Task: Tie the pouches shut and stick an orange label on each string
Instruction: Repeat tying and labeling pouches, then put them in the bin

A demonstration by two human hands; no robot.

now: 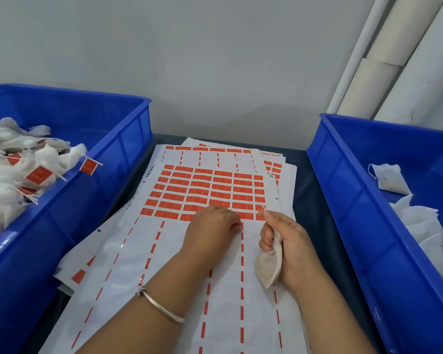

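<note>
A white sheet of orange labels point(205, 190) lies in the middle of the table. My left hand point(212, 226) rests on the sheet at the bottom row of labels, fingers curled down; what its fingertips do is hidden. My right hand point(287, 241) grips a small white pouch point(269, 267) that hangs below the palm. Its thumb and forefinger pinch the pouch's string point(263, 208), which points up. Tied pouches with orange labels point(18, 172) fill the left blue bin point(108, 154). Unlabelled pouches point(391, 178) lie in the right blue bin point(343, 190).
More label sheets point(279, 169) are stacked under the top one. White pipes and tubes point(384, 72) lean against the wall at the back right. The bins flank the sheets closely on both sides.
</note>
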